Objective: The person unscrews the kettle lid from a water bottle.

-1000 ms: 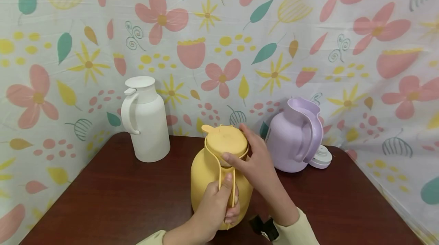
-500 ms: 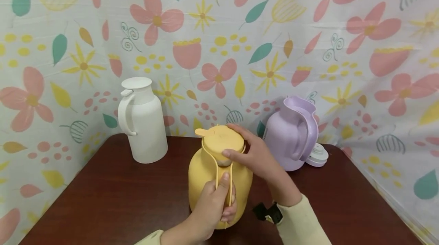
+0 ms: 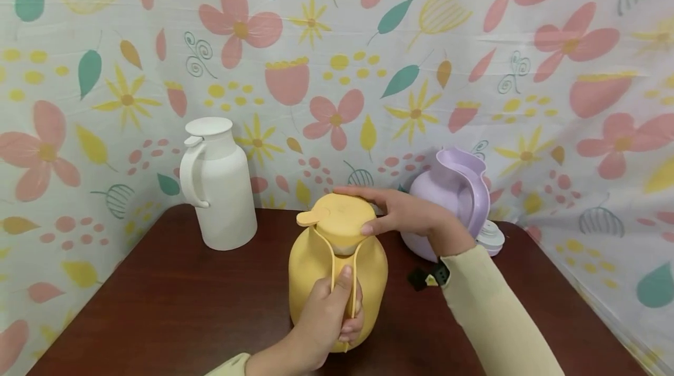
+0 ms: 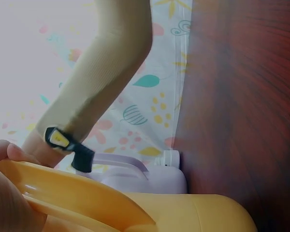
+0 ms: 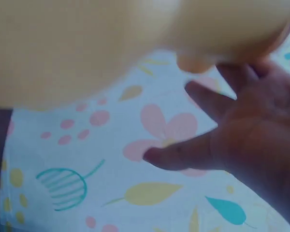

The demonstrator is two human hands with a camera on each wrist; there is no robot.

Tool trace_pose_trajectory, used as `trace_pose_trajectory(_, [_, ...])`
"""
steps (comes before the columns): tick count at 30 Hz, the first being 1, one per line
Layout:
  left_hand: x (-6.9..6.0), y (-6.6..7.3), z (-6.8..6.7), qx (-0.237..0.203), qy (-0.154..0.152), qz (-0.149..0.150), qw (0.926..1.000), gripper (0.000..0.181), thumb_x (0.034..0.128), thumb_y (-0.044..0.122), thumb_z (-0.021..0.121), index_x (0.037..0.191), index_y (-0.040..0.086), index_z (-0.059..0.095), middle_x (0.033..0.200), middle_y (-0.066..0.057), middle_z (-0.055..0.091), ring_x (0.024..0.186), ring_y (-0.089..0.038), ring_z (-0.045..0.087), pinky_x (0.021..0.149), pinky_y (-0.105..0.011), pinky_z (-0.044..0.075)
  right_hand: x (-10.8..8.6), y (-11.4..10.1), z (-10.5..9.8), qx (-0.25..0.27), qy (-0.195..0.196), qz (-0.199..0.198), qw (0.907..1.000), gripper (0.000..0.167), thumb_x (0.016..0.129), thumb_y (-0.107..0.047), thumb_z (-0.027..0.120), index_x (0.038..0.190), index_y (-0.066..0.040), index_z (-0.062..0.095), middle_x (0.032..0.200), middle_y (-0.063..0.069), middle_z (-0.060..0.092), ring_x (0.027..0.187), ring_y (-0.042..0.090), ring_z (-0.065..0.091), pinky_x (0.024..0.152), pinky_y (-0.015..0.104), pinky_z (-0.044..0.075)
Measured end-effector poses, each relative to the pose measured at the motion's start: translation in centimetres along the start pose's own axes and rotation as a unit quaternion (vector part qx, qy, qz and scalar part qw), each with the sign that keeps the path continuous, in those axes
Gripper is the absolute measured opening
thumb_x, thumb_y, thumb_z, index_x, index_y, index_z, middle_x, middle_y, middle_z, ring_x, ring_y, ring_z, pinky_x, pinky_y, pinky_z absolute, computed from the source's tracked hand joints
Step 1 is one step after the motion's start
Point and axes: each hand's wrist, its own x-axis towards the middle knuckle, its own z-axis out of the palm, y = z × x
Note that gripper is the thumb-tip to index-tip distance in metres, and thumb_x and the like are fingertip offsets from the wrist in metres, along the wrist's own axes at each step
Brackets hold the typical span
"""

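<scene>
Lid work on a yellow flask (image 3: 308,276), followed from my remote post. The flask stands upright near the front of a dark table (image 3: 210,311), its handle (image 3: 344,261) toward the wearer. The left hand (image 3: 332,311) grips the handle, fingers wrapped around it and thumb laid along its top. The right hand (image 3: 402,212) spans the lid (image 3: 344,215): the thumb presses the near rim and a finger lies along the far rim. In the right wrist view I see the lower fingers spread apart, though blur hides their exact contact. The lid sits in the flask's mouth, a pale band visible beneath it, and its tab (image 3: 308,219) points left, out of line with the handle. I judge the step in hand to be a twist of the lid; whether it loosens or fastens, I cannot tell from this view. The next move, as I read it, calls for further turning by the right hand while the left steadies the flask. Behind stand a white jug (image 3: 226,195) and, partly hidden by the right arm, a lilac jug (image 3: 447,189).
</scene>
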Motion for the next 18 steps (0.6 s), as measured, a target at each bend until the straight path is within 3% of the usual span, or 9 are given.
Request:
trace_pose_trajectory(3, [0.0, 0.0, 0.1, 0.002, 0.000, 0.001, 1.0000, 0.064, 0.1139, 0.035, 0.026, 0.081, -0.019, 0.029, 0.048, 0.007, 0.037, 0.041, -0.002, 0.035, 0.049, -0.021, 0.039, 0.7, 0.2, -1.5, 0.002, -0.061, -0.001, 0.9981, 0.087, 0.092, -0.038, 0.076, 0.162, -0.014, 0.030, 0.164, 0.012, 0.037, 0.142, 0.013, 0.045, 0.109, 0.019, 0.043])
trace_pose_trajectory(7, [0.0, -0.2, 0.2, 0.002, 0.000, -0.002, 1.0000, 0.064, 0.1138, 0.036, 0.025, 0.081, -0.019, 0.029, 0.048, 0.006, 0.037, 0.041, -0.003, 0.035, 0.048, -0.021, 0.039, 1.8, 0.9, -2.9, 0.043, -0.150, -0.027, 0.9873, 0.098, 0.091, -0.043, 0.076, 0.162, -0.004, 0.020, 0.163, 0.018, 0.037, 0.138, 0.004, 0.049, 0.111, 0.022, 0.045])
trace_pose_trajectory(10, [0.1, -0.3, 0.2, 0.000, -0.001, -0.001, 1.0000, 0.063, 0.1139, 0.036, 0.025, 0.082, -0.019, 0.029, 0.048, 0.006, 0.037, 0.041, -0.003, 0.035, 0.048, -0.021, 0.039, 2.7, 1.5, -3.6, 0.083, -0.202, -0.039, 0.9750, 0.105, 0.090, -0.045, 0.077, 0.162, 0.000, 0.015, 0.160, 0.011, 0.044, 0.138, 0.004, 0.051, 0.111, 0.026, 0.047])
trace_pose_trajectory(14, [0.1, -0.3, 0.2, -0.005, 0.000, -0.003, 1.0000, 0.063, 0.1139, 0.036, 0.025, 0.083, -0.019, 0.029, 0.048, 0.006, 0.036, 0.041, -0.003, 0.035, 0.047, -0.021, 0.038, 3.4, 1.8, -4.3, 0.097, -0.233, -0.047, 0.9664, 0.107, 0.089, -0.046, 0.077, 0.161, 0.001, 0.013, 0.159, -0.005, 0.044, 0.141, 0.002, 0.049, 0.111, 0.026, 0.048])
trace_pose_trajectory(18, [0.0, -0.2, 0.0, -0.005, 0.000, -0.005, 1.0000, 0.062, 0.1139, 0.035, 0.025, 0.084, -0.019, 0.028, 0.047, 0.007, 0.036, 0.041, -0.003, 0.034, 0.047, -0.021, 0.038, 3.7, 1.6, -4.7, 0.093, -0.244, -0.040, 0.9644, 0.104, 0.090, -0.044, 0.077, 0.161, 0.000, 0.015, 0.164, 0.003, 0.038, 0.143, 0.006, 0.047, 0.112, 0.031, 0.048])
